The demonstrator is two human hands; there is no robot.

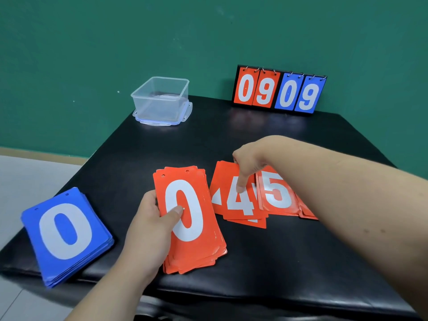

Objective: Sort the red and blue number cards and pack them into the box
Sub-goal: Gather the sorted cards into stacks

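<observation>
The left hand is gripping the red stack at the near middle of the table, fingers curled under its left edge and the thumb lying across the white 0 on top. The stack's lower end is resting on the table.

Just to its right, the right hand is reaching over a loose spread of red cards. Its index finger is pressing straight down on the 4 card, its thumb is touching that card's far edge, and its other fingers are curling in (whether the card is lifting at all, I cannot tell). The 4 card is overlapping another red card beneath it and is lying against the 5 pile, which the forearm is partly covering.

The blue stack, 0 on top, is sitting apart at the table's near left corner. The clear box is standing open on its lid at the far left. A scoreboard showing 09 09 is standing at the far edge.
</observation>
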